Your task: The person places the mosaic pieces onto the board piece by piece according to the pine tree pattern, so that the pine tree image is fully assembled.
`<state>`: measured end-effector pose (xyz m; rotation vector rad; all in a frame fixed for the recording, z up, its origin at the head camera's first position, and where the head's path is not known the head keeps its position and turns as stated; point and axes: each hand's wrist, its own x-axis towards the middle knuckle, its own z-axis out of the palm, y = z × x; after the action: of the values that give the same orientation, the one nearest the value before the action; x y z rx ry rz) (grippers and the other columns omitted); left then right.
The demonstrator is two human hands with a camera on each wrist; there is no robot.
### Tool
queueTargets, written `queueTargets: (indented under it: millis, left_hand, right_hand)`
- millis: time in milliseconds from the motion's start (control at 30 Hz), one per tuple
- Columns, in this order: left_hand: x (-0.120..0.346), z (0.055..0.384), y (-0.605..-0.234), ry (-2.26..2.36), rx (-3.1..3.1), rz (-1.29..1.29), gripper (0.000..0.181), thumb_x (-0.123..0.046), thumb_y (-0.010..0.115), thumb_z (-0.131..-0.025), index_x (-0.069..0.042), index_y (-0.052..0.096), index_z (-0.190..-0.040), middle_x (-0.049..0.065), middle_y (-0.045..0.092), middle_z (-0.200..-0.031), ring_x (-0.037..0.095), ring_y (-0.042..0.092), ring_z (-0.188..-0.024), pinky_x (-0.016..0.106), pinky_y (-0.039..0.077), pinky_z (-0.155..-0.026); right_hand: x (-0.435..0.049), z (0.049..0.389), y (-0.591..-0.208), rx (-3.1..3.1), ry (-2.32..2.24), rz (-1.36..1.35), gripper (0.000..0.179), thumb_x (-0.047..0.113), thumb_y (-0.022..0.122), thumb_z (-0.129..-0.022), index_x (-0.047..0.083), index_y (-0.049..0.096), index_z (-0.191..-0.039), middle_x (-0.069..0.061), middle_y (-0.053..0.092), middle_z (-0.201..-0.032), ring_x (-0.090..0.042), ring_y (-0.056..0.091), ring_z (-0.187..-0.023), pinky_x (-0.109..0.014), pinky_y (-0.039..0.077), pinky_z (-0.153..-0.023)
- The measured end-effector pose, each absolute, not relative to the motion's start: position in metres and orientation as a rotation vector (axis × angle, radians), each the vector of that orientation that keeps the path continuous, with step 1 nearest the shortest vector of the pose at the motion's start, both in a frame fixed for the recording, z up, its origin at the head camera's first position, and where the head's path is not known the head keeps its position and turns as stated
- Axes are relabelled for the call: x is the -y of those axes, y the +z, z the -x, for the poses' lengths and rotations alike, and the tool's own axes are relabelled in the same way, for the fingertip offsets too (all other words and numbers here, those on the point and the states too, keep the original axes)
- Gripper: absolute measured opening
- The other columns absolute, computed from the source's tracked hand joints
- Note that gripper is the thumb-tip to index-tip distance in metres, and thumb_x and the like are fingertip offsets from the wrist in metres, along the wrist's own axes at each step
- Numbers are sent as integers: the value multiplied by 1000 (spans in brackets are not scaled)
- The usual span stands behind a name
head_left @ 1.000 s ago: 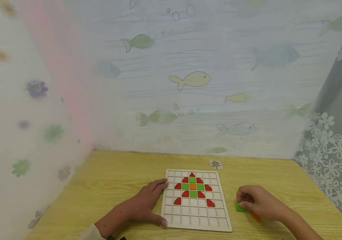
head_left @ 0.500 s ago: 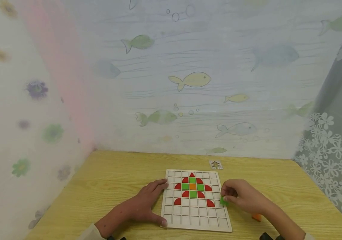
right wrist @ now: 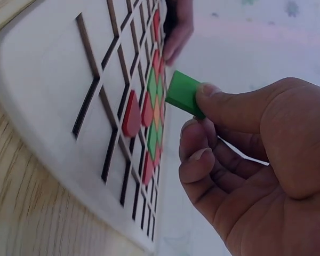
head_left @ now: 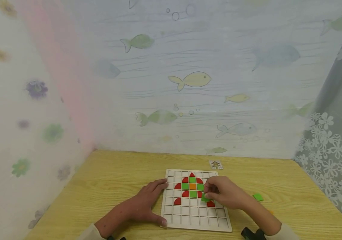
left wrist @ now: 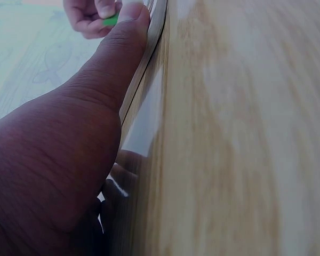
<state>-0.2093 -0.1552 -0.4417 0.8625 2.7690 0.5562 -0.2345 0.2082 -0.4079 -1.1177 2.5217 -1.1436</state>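
A pale wooden grid board (head_left: pixel 199 220) lies on the table, bearing red, green and orange tiles in a tree-like pattern. Along its left edge rests my left hand (head_left: pixel 146 205), fingers at the side and thumb (left wrist: pixel 130 32) on the rim near the lower corner. Above the board's right part, my right hand (head_left: pixel 226 193) pinches a green square tile (right wrist: pixel 184 93) between thumb and fingers. In the right wrist view that tile is tilted and apart from the grid. Just below it is a red quarter-round tile (head_left: pixel 211 203), partly covered by the hand in the head view.
Another green tile (head_left: pixel 258 197) lies on the table (head_left: pixel 122 173) to the right of the board. A bit of an orange piece (head_left: pixel 271 212) shows beside the right forearm. Behind the board lies a small pattern card (head_left: pixel 216 164). Printed curtains surround the table.
My right hand has carried the green square tile leftward from the table to over the board. The other green tile has come into sight behind the forearm. My left hand stays put.
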Motion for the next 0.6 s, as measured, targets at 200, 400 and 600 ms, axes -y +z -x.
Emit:
queueTargets:
  millis: [200, 400, 600]
  left_hand:
    - [155, 209, -441, 556, -2770, -860, 128, -91, 69, -73, -23, 23, -170, -2, 16, -176, 30, 24, -159, 62, 31, -122]
    - [155, 208, -441, 562, -2771, -865, 128, -90, 70, -73, -22, 23, -170, -1, 16, -176, 29, 25, -159, 62, 31, -122]
    - [156, 209, -441, 571, -2772, -887, 127, -88, 72, -74, -20, 23, -170, 0, 17, -176, 29, 25, -159, 62, 31, -122]
  right_hand:
    - [-189, 236, -407, -2508, -1165, 1130, 7, 15, 73, -102, 15, 68, -97, 8, 65, -88, -4, 57, -75, -26, 51, -68]
    - [-173, 239, -413, -2520, -1166, 1138, 7, 12, 73, -102, 16, 69, -97, 9, 65, -89, -3, 57, -76, -26, 52, -71]
    - [-154, 242, -415, -2518, -1143, 1156, 8, 12, 74, -101, 17, 71, -95, 9, 68, -87, -2, 58, -75, -25, 51, -70]
